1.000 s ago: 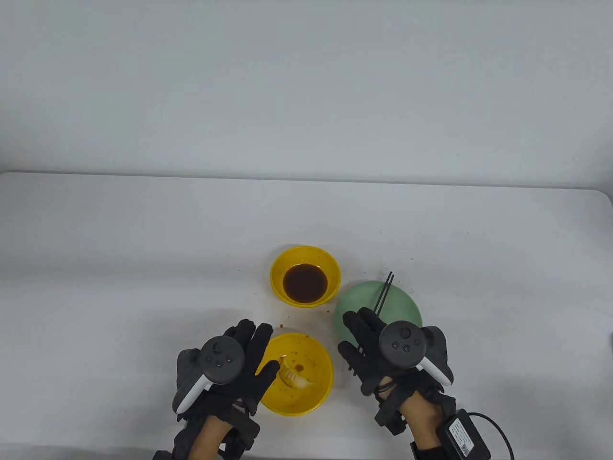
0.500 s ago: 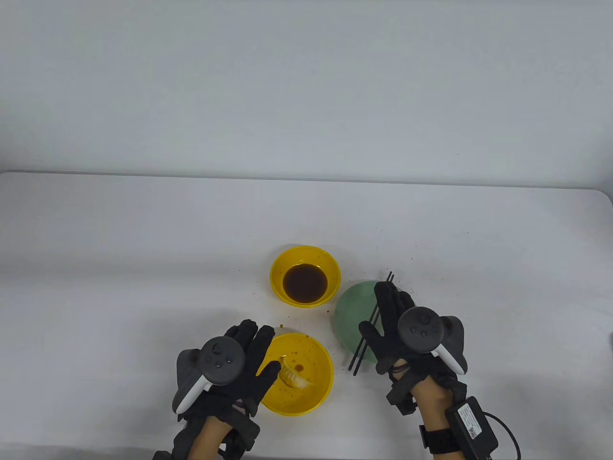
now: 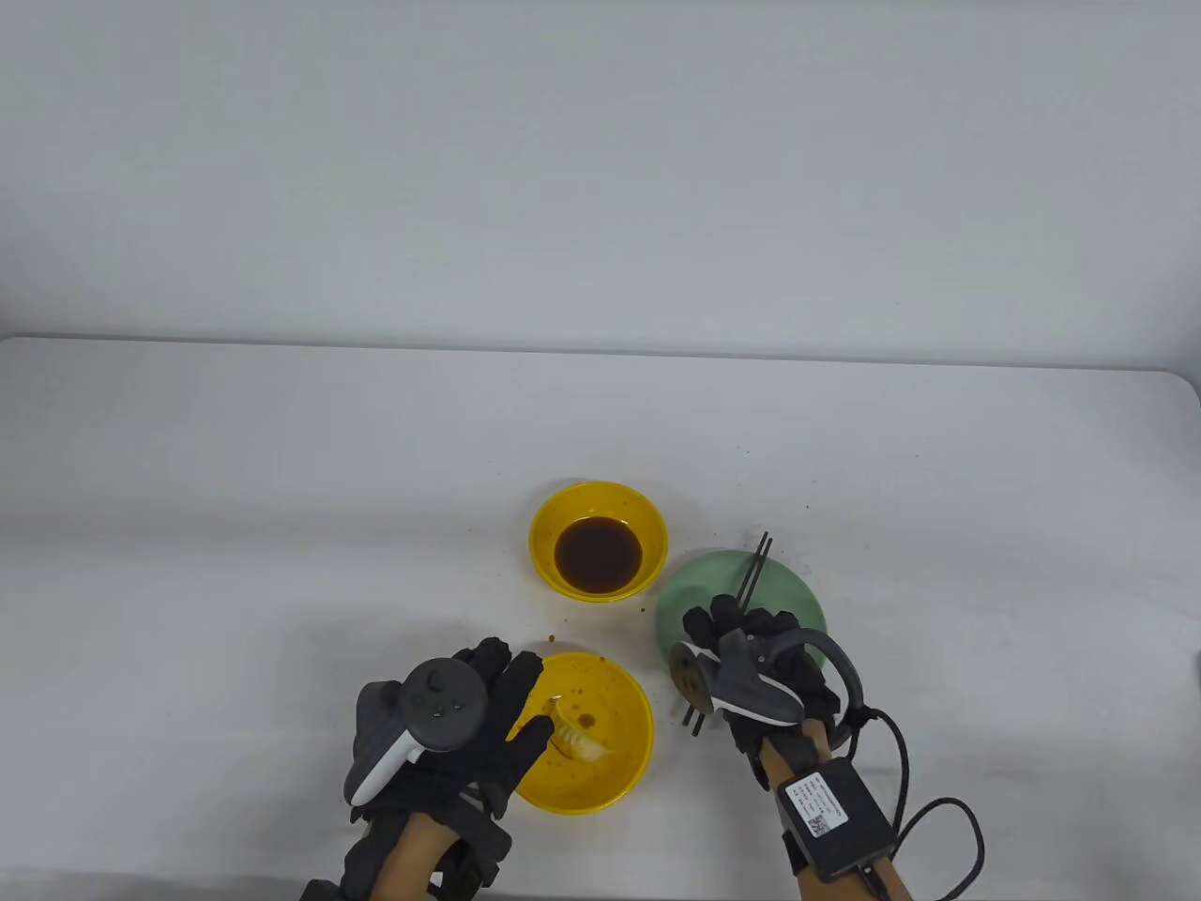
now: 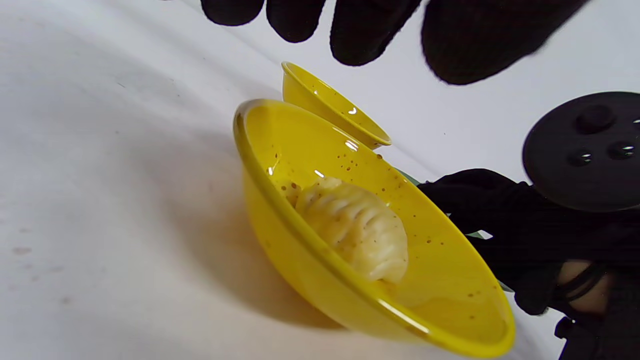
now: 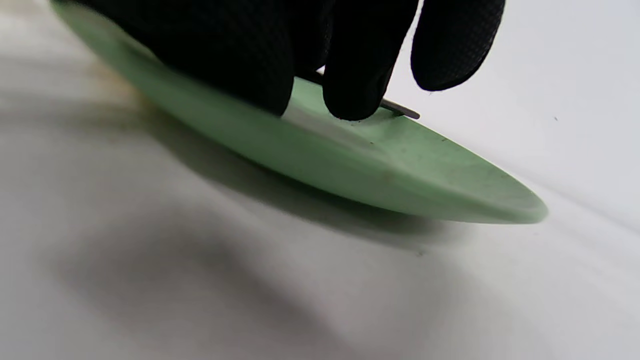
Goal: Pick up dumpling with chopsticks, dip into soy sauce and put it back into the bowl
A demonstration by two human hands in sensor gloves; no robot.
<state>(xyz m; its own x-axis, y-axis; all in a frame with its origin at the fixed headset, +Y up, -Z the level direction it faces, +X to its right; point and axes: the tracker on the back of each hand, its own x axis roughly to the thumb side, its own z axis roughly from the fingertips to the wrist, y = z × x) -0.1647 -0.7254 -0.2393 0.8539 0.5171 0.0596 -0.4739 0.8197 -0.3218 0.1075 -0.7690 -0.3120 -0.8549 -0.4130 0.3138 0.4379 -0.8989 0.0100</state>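
Note:
A pale pleated dumpling [image 3: 577, 737] [image 4: 355, 230] lies in the near yellow bowl [image 3: 624, 760] [image 4: 280, 200]. Behind it stands a second yellow bowl [image 3: 563, 507] [image 4: 330, 107] holding dark soy sauce [image 3: 598, 554]. Two black chopsticks [image 3: 753, 572] [image 5: 400, 109] lie across the green plate [image 3: 793, 591] [image 5: 400, 165]. My right hand [image 3: 727, 633] is rolled onto its side, and its fingers [image 5: 355, 75] curl down onto the chopsticks and pinch them against the plate. My left hand [image 3: 525, 696] hovers with straight fingers [image 4: 370, 30] over the dumpling bowl's left rim, holding nothing.
Brown sauce specks [image 3: 647, 605] dot the white table between the bowls and the plate. A black box with a looping cable [image 3: 835, 807] is strapped to my right forearm. The table's far edge meets a plain wall.
My right hand reached out over the plate, drew back and rolled onto its side, curling its fingers onto the chopsticks. The chopsticks lie where they were. My left hand barely moved.

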